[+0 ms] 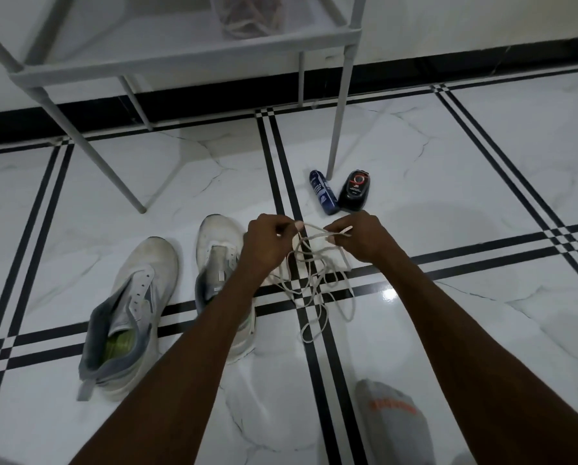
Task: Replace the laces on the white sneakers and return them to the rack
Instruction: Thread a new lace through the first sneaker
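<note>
Both arms reached forward over a white marble-patterned floor (448, 182) crossed by black stripes. The left hand (267, 245) and the right hand (359, 238) were held close together above the floor, each grip pinched on a strand of a pale lace (309, 280). The right grip held one end of the lace, its flat tip projecting past the fingers. The remainder of the lace hung down between the hands in tangled loops, the lowest of which lay on the floor at a crossing of the stripes. A white cloth or paper (318, 255) lay on the floor beneath the hands.

Two white sneakers with grey collars stood side by side to the left, toes pointing away; the left sneaker (136, 307) showed bare eyelets, and the right sneaker (219, 260) was partly hidden by the left forearm. The grey rack (187, 52) stood beyond them, a clear bag (250, 15) on its shelf. A blue bottle (323, 191) and a black container (354, 190) lay beside one rack leg. A grey sock with an orange band (390, 417) appeared at the lower edge.
</note>
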Motion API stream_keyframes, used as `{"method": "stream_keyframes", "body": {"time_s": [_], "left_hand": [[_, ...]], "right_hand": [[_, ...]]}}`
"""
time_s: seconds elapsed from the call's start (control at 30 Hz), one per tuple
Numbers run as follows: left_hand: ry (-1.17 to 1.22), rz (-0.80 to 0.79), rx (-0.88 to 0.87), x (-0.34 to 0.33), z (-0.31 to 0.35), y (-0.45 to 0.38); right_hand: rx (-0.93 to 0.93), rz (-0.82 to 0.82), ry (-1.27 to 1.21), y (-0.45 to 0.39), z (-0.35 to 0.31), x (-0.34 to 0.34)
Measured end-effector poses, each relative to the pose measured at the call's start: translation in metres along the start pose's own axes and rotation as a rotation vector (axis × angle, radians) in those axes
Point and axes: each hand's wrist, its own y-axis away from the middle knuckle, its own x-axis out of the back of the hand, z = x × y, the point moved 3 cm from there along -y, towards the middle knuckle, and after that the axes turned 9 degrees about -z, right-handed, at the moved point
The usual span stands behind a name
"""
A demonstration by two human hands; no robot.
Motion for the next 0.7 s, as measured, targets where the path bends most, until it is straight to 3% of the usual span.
{"method": "stream_keyframes", "body": {"time_s": [0.07, 0.2, 0.4, 0.5, 0.57, 0.63, 0.7], "left_hand": [[0.082, 0.001, 0.019, 0.016, 0.009, -0.006], [0.238, -0.179, -0.069, 0.041, 0.040, -0.013], [0.322, -0.213, -0.004, 0.084, 0.037, -0.013], [0.327, -0.288, -0.033, 0.090, 0.036, -0.011], [0.319, -0.311, -0.049, 0.085, 0.038, -0.011], [0.334, -0.288, -0.026, 0.087, 0.038, -0.010], [0.365, -0.258, 0.001, 0.097, 0.033, -0.009]], "right_hand": [[0.026, 0.018, 0.044, -0.004, -0.009, 0.005], [0.281, -0.030, -0.267, 0.003, -0.050, 0.016], [0.165, 0.052, -0.394, 0.003, -0.047, 0.026], [0.238, -0.161, -0.569, 0.006, -0.061, 0.014], [0.278, -0.283, -0.509, 0.005, -0.077, -0.002], [0.281, -0.244, -0.422, 0.002, -0.082, -0.006], [0.187, -0.069, -0.498, -0.002, -0.069, 0.006]]}}
